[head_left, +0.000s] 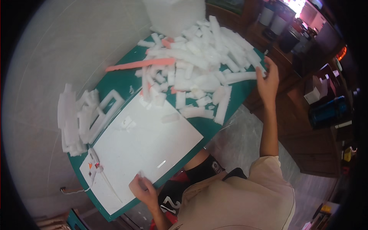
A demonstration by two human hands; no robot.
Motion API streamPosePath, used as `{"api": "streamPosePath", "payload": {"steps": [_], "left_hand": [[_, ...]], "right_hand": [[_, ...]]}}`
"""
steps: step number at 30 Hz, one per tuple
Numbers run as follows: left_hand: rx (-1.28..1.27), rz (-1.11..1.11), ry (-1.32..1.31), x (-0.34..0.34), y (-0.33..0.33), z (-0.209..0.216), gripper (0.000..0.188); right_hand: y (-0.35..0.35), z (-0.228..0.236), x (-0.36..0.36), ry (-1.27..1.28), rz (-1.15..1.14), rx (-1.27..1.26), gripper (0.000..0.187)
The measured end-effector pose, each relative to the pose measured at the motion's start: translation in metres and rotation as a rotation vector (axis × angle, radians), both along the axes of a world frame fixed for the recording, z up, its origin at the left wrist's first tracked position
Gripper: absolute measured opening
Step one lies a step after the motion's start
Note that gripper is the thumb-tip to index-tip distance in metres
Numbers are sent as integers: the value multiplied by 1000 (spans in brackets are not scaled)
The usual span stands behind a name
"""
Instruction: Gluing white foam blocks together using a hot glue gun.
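At the right edge of the green table [241, 105], my right hand [269, 82] has its thumb and fingers around the end of a white foam strip [241, 78] at the rim of a pile. My left hand [143, 190] rests low over the near edge of a white board [142, 142], its fingers curled in; anything small between them is too blurred to make out. On the board's left corner lies a white glue gun [94, 163] with a long pale glue stick in its back. A coral-coloured foam strip [140, 64] lies across the pile.
White foam pieces [191, 57] heap over the far half of the table. Stacked foam strips and a foam frame [105, 115] stand at its left. Behind the heap is a large white block [176, 15]. A wooden cabinet [303, 134] with jars and boxes stands at right.
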State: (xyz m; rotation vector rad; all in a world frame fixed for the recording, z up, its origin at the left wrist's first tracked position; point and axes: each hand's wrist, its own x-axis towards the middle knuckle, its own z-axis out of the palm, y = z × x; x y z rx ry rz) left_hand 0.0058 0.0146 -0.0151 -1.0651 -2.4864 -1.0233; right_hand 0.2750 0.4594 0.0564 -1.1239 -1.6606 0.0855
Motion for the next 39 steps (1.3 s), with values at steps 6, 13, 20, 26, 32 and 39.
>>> {"api": "streamPosePath", "payload": {"steps": [6, 13, 20, 26, 32, 39], "left_hand": [[15, 21, 19, -1, -6, -9, 30], [30, 78, -59, 1, -4, -8, 26], [-19, 107, 2, 2, 0, -5, 24], [18, 55, 32, 2, 3, -4, 20], [7, 55, 58, 4, 7, 1, 13], [14, 65, 35, 6, 7, 3, 18]], "right_hand": [[8, 7, -30, -37, 206, -181, 46], [60, -14, -33, -148, 110, 15, 50], [42, -13, -20, -100, 196, -235, 56], [52, -1, -11, -12, 248, -461, 47], [94, 0, -14, 2, 21, 66, 34], [108, 8, -8, 113, -45, -116, 35]]}}
